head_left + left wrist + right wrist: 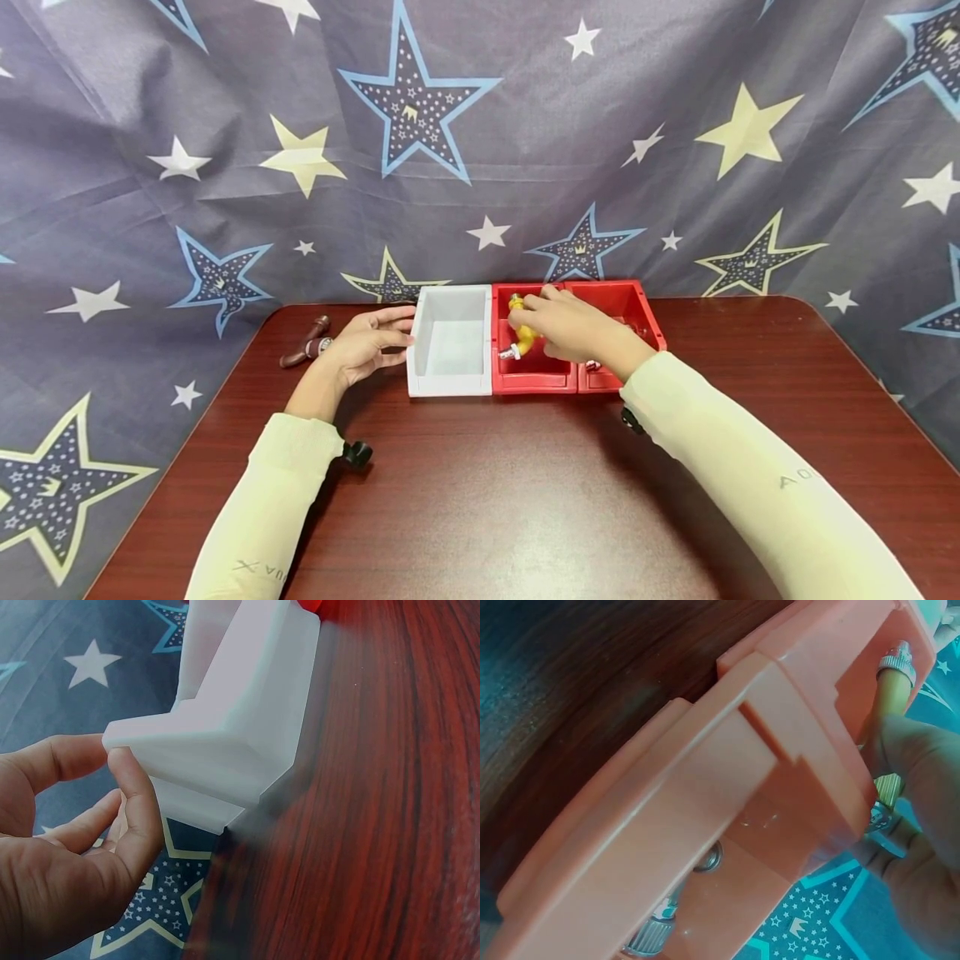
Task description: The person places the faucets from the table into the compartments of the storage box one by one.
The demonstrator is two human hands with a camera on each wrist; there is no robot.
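My right hand (573,329) grips a yellow curved pipe piece (524,340) with metal end fittings over the middle red bin (536,383). In the right wrist view, one silver ridged end of the yellow pipe piece (892,694) shows above the fingers; the fingers partly cover the piece's middle. At the outer side of the white bin (450,385), my left hand (367,346) has its fingers spread along the left wall. Up close in the left wrist view, fingertips (120,759) touch the corner of the white bin's rim (172,731).
The right red bin (615,292) adjoins the middle one and holds metal-ended pieces (652,934). A brown curved piece (306,343) with a silver band lies left of my left hand. A star-patterned cloth (480,150) hangs behind the brown table (480,500).
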